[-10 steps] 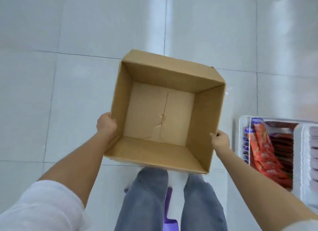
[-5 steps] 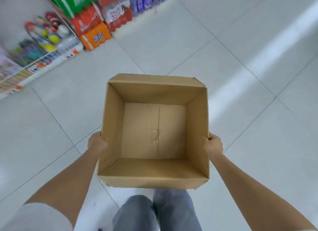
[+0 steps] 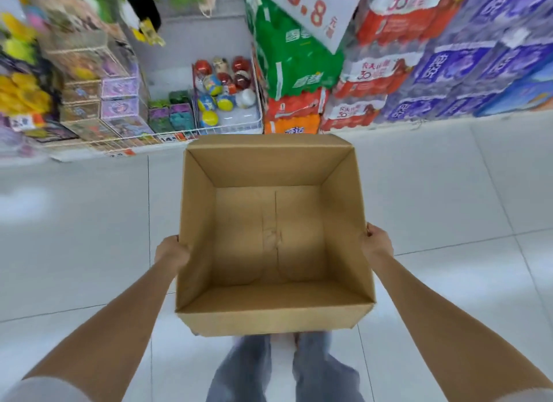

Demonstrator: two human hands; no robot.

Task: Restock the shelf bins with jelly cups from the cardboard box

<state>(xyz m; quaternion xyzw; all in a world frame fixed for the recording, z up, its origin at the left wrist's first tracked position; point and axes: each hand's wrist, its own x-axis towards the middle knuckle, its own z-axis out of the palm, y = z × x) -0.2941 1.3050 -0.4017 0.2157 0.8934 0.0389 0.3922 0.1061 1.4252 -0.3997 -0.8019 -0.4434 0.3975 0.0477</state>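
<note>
An open brown cardboard box (image 3: 269, 240) hangs in front of me above the tiled floor, and its inside is bare, with no jelly cups in it. My left hand (image 3: 171, 252) grips the box's left wall from outside. My right hand (image 3: 376, 243) grips the right wall, fingers curled at its edge. No jelly cups and no shelf bins show in this view.
Ahead stands a wire shelf (image 3: 125, 139) with toy boxes and a basket of coloured balls (image 3: 224, 87). Stacked drink packs in green (image 3: 294, 63), red (image 3: 371, 72) and purple (image 3: 484, 72) fill the right. White floor tiles (image 3: 89, 237) lie between. My legs (image 3: 284, 371) are below the box.
The view has swung round from the bare floor and a snack bin at the right to face the toy shelf and drink stacks. Both hands keep the same hold on the box.
</note>
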